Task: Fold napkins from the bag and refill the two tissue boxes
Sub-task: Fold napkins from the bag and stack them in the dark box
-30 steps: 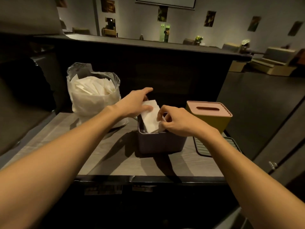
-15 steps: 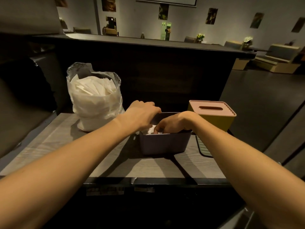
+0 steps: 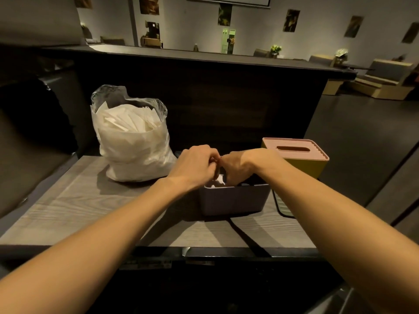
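An open purple tissue box (image 3: 235,200) stands mid-table with white napkins (image 3: 219,179) showing at its top. My left hand (image 3: 195,166) and my right hand (image 3: 235,166) are both curled over the box's opening, fingertips down among the napkins and nearly touching each other. What the fingers grip is hidden. A clear plastic bag (image 3: 131,143) full of white napkins stands to the left. A yellow tissue box with a pink slotted lid (image 3: 297,155) stands to the right, closed.
A dark ribbed lid (image 3: 282,206) lies flat on the grey wooden table (image 3: 68,209), right of the purple box. A dark counter wall rises just behind. The table's front edge is close to me.
A second ago the hands held a folded napkin upright above the purple box. It has gone down inside, and both hands now press together over the opening.
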Available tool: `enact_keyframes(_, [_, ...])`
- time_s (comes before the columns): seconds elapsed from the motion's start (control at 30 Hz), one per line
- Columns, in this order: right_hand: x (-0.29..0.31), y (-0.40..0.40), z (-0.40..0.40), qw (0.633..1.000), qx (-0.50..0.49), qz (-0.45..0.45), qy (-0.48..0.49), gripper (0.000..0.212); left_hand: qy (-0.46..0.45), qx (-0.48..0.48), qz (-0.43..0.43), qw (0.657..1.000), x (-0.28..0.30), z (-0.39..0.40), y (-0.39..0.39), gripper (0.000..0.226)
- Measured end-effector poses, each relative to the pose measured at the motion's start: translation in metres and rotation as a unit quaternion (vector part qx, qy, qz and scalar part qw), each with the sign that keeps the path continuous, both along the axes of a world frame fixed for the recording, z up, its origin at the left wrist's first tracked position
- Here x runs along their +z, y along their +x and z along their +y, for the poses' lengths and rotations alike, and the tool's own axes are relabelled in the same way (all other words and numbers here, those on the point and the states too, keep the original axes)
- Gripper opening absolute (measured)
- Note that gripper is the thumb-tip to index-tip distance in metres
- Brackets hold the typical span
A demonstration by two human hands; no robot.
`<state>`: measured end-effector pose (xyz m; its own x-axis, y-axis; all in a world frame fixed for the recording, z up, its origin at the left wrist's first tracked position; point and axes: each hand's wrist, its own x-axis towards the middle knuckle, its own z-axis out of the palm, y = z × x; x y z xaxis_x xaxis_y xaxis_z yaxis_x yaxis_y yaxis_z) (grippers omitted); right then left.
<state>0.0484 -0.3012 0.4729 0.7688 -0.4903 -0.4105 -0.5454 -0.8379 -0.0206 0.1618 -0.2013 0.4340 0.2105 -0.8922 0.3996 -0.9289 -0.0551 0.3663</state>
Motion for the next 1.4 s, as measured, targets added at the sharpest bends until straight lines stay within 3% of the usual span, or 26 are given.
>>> enact_keyframes(0.23, [0.018, -0.009, -0.005, 0.999, -0.013, -0.030, 0.016, 0.042, -0.069, -0.020, 0.050, 0.996, 0.000, 0.009, 0.005, 0.012])
enact_keyframes(0.4, [0.060, 0.006, 0.026, 0.978, 0.028, -0.206, -0.029, 0.012, -0.153, -0.018, 0.071, 0.985, 0.013, 0.035, 0.030, 0.012])
enact_keyframes(0.6, [0.065, 0.081, 0.063, 0.889, -0.001, -0.456, -0.054, 0.019, -0.175, 0.059, 0.074, 0.980, 0.015, 0.070, 0.071, 0.010])
enact_keyframes(0.67, [0.062, 0.108, 0.072, 0.890, 0.018, -0.451, -0.068, 0.024, -0.146, 0.078, 0.081, 0.983, 0.010, 0.079, 0.076, 0.010])
enact_keyframes(0.77, [0.052, 0.137, 0.078, 0.921, 0.037, -0.350, -0.168, 0.025, -0.101, 0.107, 0.100, 0.984, -0.001, 0.086, 0.079, 0.012])
enact_keyframes(0.83, [0.048, 0.147, 0.077, 0.918, 0.021, -0.304, -0.256, 0.021, -0.087, 0.105, 0.112, 0.984, -0.008, 0.086, 0.081, 0.015])
enact_keyframes(0.9, [0.048, 0.152, 0.074, 0.915, -0.009, -0.296, -0.275, 0.023, -0.089, 0.096, 0.120, 0.984, -0.014, 0.084, 0.082, 0.013])
enact_keyframes(1.0, [0.047, 0.156, 0.069, 0.916, -0.072, -0.325, -0.224, 0.029, -0.095, 0.085, 0.123, 0.984, -0.023, 0.081, 0.085, 0.011])
enact_keyframes(1.13, [0.041, 0.156, 0.064, 0.883, -0.096, -0.390, -0.243, 0.008, -0.100, 0.067, 0.142, 0.982, -0.033, 0.080, 0.087, 0.019])
enact_keyframes(1.4, [0.045, 0.151, 0.068, 0.808, -0.023, -0.508, -0.298, 0.026, -0.087, 0.095, 0.208, 0.970, -0.052, 0.090, 0.087, 0.027])
